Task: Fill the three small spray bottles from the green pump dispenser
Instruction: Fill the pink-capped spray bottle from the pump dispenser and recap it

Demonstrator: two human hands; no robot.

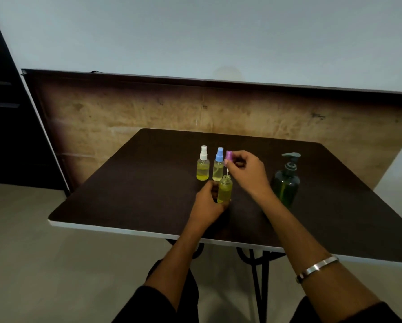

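Between both hands point(209, 201), open bottle point(224, 191); purple cap point(229, 156), seemingly just above.

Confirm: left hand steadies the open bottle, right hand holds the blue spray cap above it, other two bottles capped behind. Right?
Not quite. In the head view the cap in the right hand is purple, not blue; the blue cap sits on a bottle behind. The left hand does steady the open bottle, and the white-capped bottle is closed too.

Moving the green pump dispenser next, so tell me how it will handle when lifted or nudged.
The green pump dispenser looks wide-bodied and upright, so probably steady against tipping. Liquid shows inside, so likely fairly heavy. Its smooth sides may be slippery.
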